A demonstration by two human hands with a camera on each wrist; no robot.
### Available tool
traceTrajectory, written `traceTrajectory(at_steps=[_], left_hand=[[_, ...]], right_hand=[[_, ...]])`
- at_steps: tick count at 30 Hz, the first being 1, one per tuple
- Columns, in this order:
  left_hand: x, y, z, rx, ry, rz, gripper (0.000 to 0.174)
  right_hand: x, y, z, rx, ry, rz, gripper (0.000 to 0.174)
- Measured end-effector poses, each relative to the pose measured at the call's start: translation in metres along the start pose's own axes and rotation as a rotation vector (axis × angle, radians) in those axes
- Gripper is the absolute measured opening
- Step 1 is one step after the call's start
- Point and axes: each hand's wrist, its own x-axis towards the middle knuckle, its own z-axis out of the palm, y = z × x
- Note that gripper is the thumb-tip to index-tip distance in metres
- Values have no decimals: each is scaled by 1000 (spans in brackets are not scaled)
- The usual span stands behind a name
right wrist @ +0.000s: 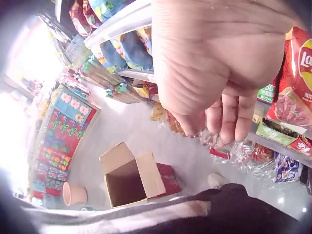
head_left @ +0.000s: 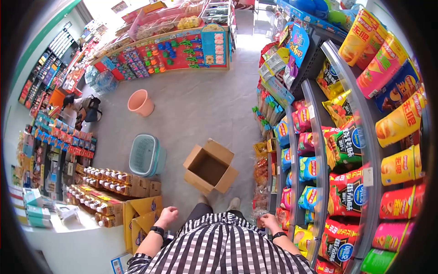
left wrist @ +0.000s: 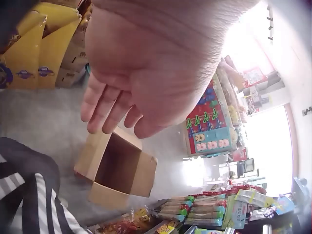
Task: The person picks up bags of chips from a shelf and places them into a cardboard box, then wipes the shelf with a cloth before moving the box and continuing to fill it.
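Observation:
The left hand (head_left: pixel 167 217) hangs beside the body in the head view; its palm and relaxed fingers (left wrist: pixel 113 105) hold nothing in the left wrist view. On the other side, the right hand (head_left: pixel 272 223) is near the low snack shelves, fingers (right wrist: pixel 231 114) loosely bent and holding nothing. An open, empty cardboard box (head_left: pixel 210 167) sits on the floor in front of the feet, its flaps folded outward. The same box (left wrist: pixel 117 165) lies beyond the left fingers, and the box (right wrist: pixel 127 183) also shows below the right hand. Neither hand touches it.
Chip shelves (head_left: pixel 319 150) line the right side. Stacked teal baskets (head_left: pixel 147 155) and a pink bucket (head_left: pixel 141 103) stand on the floor at left. Cases of bottled drinks (head_left: pixel 102 196) and yellow cartons (head_left: pixel 145 217) are nearer. A display counter (head_left: pixel 182 50) stands at the back; a person crouches far left.

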Motion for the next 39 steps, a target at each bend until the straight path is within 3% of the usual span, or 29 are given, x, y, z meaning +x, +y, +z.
traceTrajectory(at_steps=[1,4,6,9,13,17,18,20,21,23,27,31,37,39], left_hand=[[3,-7,-4,49,-6,-82,30],[18,-29,-23,143,-19,-268,27],[33,-28,-39,212,-20,-243,23],[72,-16,-63,56,-56,-280,20],[138,64,-77,184,-107,-167,25],[230,139,-98,267,-206,-11,28],[281,124,-108,225,-233,58,28],[289,194,-123,249,-227,105,27],[309,209,-132,239,-224,113,27],[353,224,-149,248,-203,86,25],[407,249,-160,413,-275,-6,28],[409,261,-135,390,-321,40,22],[342,286,-96,459,-460,174,32],[327,284,-101,488,-470,221,33]], right_hand=[[-13,-22,-1,-99,9,-11,19],[6,-17,-7,-26,39,-50,20],[19,-10,-13,-23,68,-61,20],[-3,-30,-17,109,192,-39,18],[0,-38,-1,104,314,61,17],[5,-48,53,219,400,123,16],[0,-53,68,233,401,121,16],[-5,-95,99,149,361,196,29],[-6,-108,111,-136,362,70,33],[-26,-172,131,-227,390,-7,34],[-48,-228,148,-139,491,-122,30],[-48,-185,156,19,551,-97,25],[-59,-80,180,368,565,286,24],[-57,-60,188,409,555,311,23]])
